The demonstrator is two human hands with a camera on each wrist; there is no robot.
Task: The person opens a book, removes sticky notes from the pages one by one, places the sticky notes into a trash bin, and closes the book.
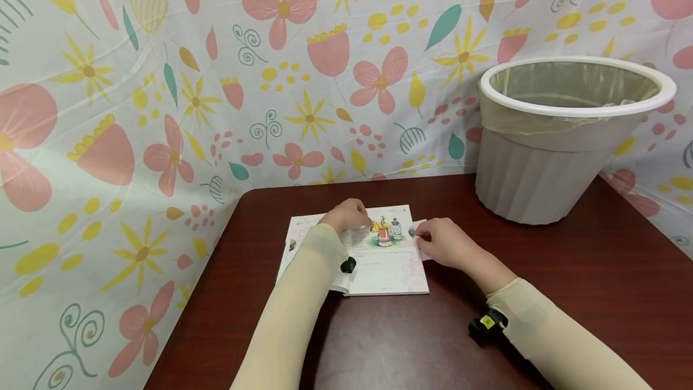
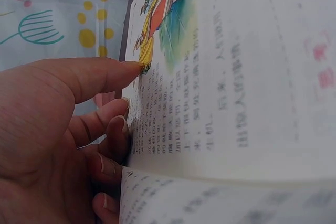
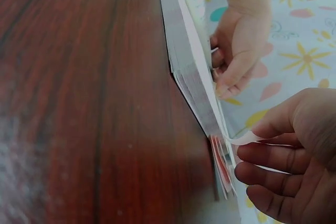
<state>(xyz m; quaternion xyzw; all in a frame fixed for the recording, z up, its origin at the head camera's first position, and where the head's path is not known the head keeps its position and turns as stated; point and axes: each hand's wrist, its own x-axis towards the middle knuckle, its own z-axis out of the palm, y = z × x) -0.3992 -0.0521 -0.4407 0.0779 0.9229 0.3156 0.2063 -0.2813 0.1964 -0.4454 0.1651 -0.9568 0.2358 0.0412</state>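
Note:
An open book (image 1: 387,272) lies on the table, with printed text and a colour drawing of robed figures (image 1: 384,232) on its right page. My left hand (image 1: 346,215) is over the upper part of the book beside the drawing. In the left wrist view its thumb tip (image 2: 134,69) meets the yellow robe, and its loosely bent fingers rest along the text. At the book's right edge my right hand (image 1: 446,242) pinches a thin white paper strip (image 3: 244,139) between thumb and forefinger. The strip bends up from the page edges, next to pink-edged paper tabs (image 3: 223,169).
A grey, lined waste bin (image 1: 533,167) with a white rim stands at the back right of the dark red-brown table (image 1: 568,269). Flower-printed cloth (image 1: 216,77) hangs behind and to the left. Both wrists carry small black cameras (image 1: 487,325).

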